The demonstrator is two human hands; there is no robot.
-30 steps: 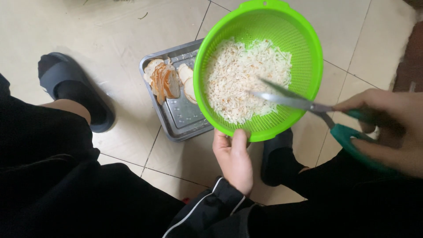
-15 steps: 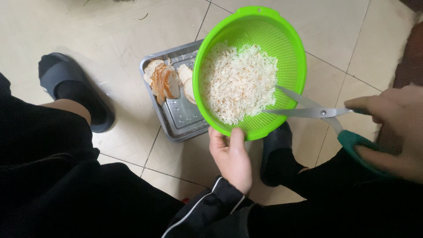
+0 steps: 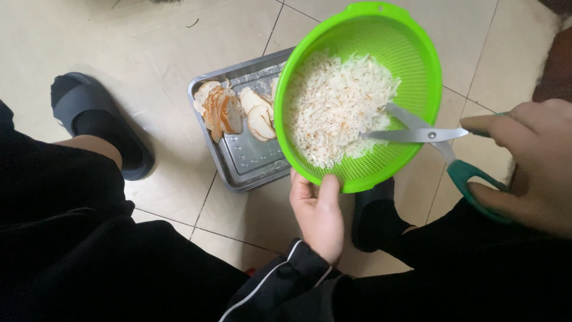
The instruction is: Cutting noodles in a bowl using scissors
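My left hand (image 3: 319, 214) clamped on near rim of green colander (image 3: 411, 65), thumb over edge, colander tilted up off floor. Pale shreds (image 3: 333, 116) piled inside, just above thumb. My right hand (image 3: 530, 161) closed through green scissors (image 3: 429, 136) handles; blades slightly parted, tips among shreds. Steel tray (image 3: 250, 161) on floor tiles beyond left hand, partly under colander, holding sliced pieces (image 3: 229, 110). Black slipper (image 3: 98, 122) far left of left hand.

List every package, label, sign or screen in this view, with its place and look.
None in view: only a green strainer of pale shreds, held by the left hand, green-handled scissors in the right hand, and a metal tray of slices on the tiled floor.
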